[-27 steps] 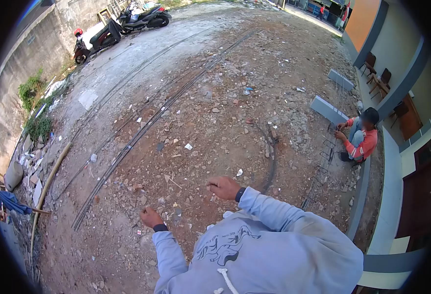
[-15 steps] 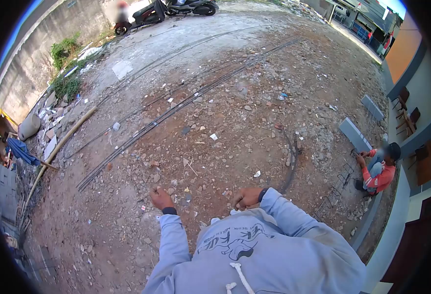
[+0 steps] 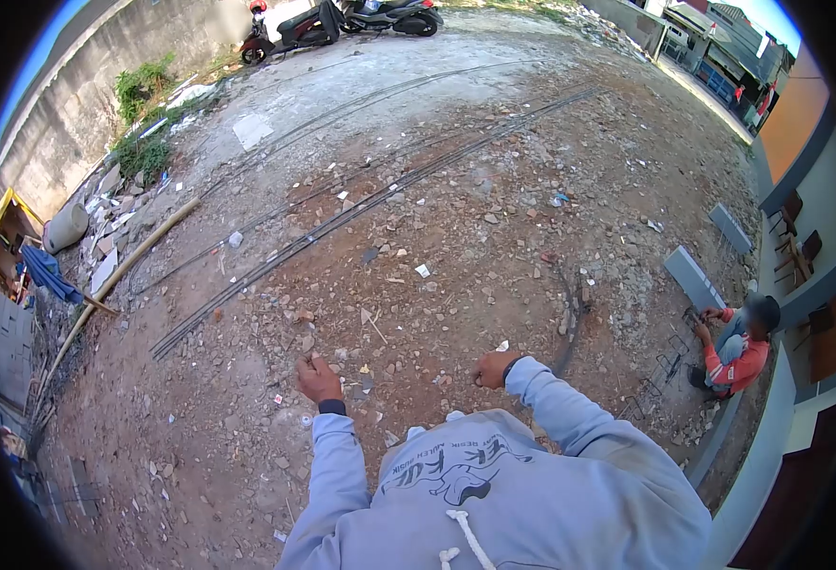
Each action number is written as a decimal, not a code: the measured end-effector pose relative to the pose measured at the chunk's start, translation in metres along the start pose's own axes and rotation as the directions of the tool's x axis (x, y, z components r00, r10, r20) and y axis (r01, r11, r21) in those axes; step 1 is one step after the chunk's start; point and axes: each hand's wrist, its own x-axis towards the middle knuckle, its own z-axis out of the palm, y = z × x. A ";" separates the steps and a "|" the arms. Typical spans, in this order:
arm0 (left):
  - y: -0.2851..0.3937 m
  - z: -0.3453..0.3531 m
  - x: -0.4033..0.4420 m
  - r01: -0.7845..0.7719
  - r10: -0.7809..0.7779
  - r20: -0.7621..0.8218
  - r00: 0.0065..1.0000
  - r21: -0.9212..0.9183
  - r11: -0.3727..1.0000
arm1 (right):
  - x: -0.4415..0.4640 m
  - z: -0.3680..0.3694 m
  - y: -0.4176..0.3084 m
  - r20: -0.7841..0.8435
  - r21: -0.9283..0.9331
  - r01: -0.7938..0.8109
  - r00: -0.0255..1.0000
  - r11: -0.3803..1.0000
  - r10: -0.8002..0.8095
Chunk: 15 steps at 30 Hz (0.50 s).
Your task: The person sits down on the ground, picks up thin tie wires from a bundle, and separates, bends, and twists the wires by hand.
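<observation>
Over the stony ground, my left hand (image 3: 319,379) is held in front of me with its fingers curled together; whether something small is between them cannot be made out. My right hand (image 3: 496,369) is a loose fist to the right, its fingers partly hidden, and no object shows in it. The two hands are apart, with the front of my grey hooded top (image 3: 532,484) below them. Long thin metal bars (image 3: 342,220) lie on the ground beyond my left hand. A dark bent bundle of rods or wire (image 3: 573,323) lies beyond my right hand.
At the right a person in a red top (image 3: 743,356) squats by wire frames (image 3: 665,366) and grey blocks (image 3: 693,275). A long bamboo pole (image 3: 137,255) lies at the left, near rubble and a blue cloth (image 3: 49,275). Motorbikes (image 3: 389,17) stand by the far wall.
The view has swung left, so the scene sits further right. My hands were at uneven heights and are now nearly level, with the right one further from the left.
</observation>
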 end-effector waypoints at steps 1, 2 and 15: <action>0.009 -0.008 -0.002 -0.041 0.040 0.008 0.999 0.081 0.996 | 0.000 0.000 -0.004 0.023 0.011 -0.018 1.000 1.000 0.018; 0.014 -0.013 -0.003 -0.025 0.022 0.027 0.999 0.104 0.994 | 0.001 0.001 -0.009 -0.007 0.023 -0.030 1.000 0.999 0.030; 0.027 -0.001 -0.019 0.156 -0.159 0.087 0.983 0.049 0.987 | 0.044 0.007 -0.104 -0.458 0.357 0.474 0.840 0.805 -0.291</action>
